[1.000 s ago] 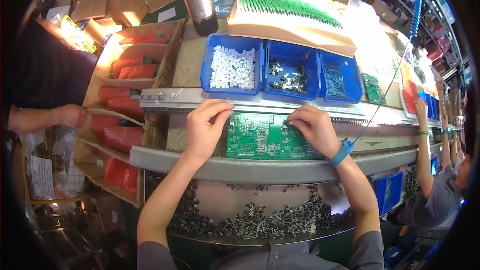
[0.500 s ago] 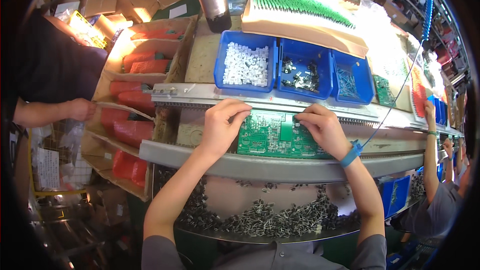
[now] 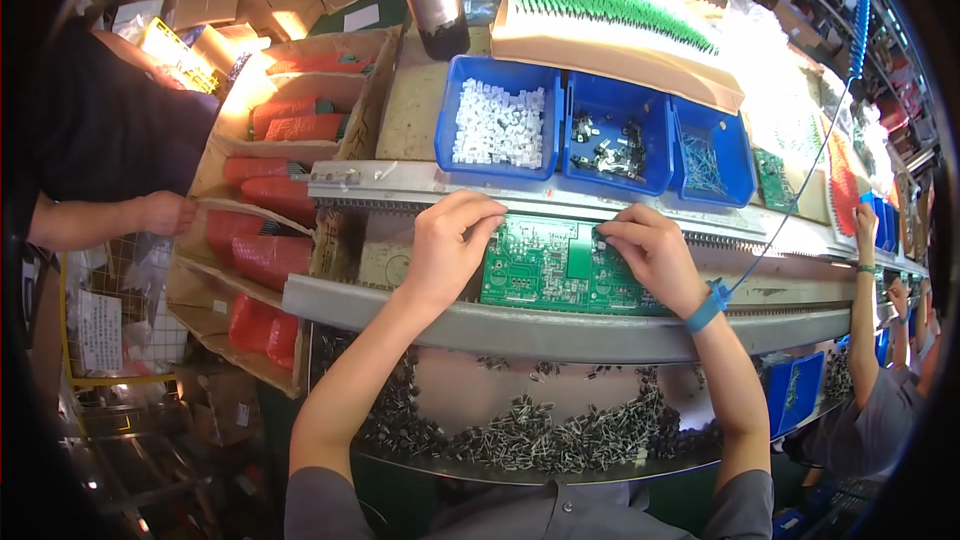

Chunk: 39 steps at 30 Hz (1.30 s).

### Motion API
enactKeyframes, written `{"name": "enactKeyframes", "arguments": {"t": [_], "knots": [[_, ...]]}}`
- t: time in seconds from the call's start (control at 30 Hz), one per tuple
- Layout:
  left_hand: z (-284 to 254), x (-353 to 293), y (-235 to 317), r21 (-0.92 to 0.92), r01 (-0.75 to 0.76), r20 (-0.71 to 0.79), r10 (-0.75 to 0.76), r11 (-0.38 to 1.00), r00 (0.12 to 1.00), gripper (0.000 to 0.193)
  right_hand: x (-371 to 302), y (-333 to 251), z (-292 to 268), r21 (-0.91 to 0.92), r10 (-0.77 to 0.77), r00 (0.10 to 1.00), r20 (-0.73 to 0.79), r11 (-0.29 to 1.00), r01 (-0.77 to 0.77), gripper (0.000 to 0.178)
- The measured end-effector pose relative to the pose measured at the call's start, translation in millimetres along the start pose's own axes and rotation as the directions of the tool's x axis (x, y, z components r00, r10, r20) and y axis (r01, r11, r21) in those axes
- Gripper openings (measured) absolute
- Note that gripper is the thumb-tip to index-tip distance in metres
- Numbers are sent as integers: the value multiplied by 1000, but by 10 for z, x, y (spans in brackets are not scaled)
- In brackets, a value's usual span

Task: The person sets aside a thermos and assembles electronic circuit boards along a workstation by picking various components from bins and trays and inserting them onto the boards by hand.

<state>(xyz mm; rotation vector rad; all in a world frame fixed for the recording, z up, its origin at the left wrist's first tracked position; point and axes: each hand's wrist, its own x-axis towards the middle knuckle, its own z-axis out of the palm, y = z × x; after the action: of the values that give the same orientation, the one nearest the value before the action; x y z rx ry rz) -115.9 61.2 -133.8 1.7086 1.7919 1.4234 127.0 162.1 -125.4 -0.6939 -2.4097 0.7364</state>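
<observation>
A green circuit board [image 3: 540, 285] lies flat between the two metal rails in front of me. At its upper left corner is my left hand [image 3: 452, 245], thumb and forefinger pinched together. My right hand [image 3: 652, 252], with a blue strap around its wrist, pinches over the board's upper right part. Whatever sits between the fingertips of either hand is too small or hidden to name. Part of the board's right side is covered by my right hand. Close to my body, a tray [image 3: 480, 390] holds many loose black components with metal leads.
Beyond the far rail [image 3: 400, 178] stand blue bins of white connectors [image 3: 500, 125], small black parts [image 3: 612, 152] and thin leads [image 3: 705, 165]. A metal tumbler [image 3: 430, 0] stands behind. At left, a divided cardboard box [image 3: 185, 270] holds red packs beside another person's hand [image 3: 168, 212]. A cord [image 3: 775, 225] leads from my wrist strap.
The whole view has shifted slightly. Both hands stay pinched at nearly the same spots on the board, and no part has visibly been moved.
</observation>
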Motion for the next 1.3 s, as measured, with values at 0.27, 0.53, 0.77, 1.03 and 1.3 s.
{"name": "enactKeyframes", "arguments": {"t": [0.27,0.53,0.77,1.03,1.3], "knots": [[-7,19,4,-11,-59,-1,59,998,998,11,11,-21,-13,2,23,1000,-6,1000,-23,14],[-8,12,2,-16,1,18,-1,1000,1000,11,11,-14,-27,19,31,999,12,999,-31,16],[-33,13,-12,-32,23,24,-22,999,999,11,157,-172,-147,15,71,995,73,997,-72,20],[-38,9,-11,-13,-10,9,10,1000,1000,10,1003,-885,-189,-164,-249,968,20,955,249,52],[40,-2,84,-11,-32,68,32,999,997,8,1178,-1111,-233,-253,-355,935,-14,906,340,55]]}}
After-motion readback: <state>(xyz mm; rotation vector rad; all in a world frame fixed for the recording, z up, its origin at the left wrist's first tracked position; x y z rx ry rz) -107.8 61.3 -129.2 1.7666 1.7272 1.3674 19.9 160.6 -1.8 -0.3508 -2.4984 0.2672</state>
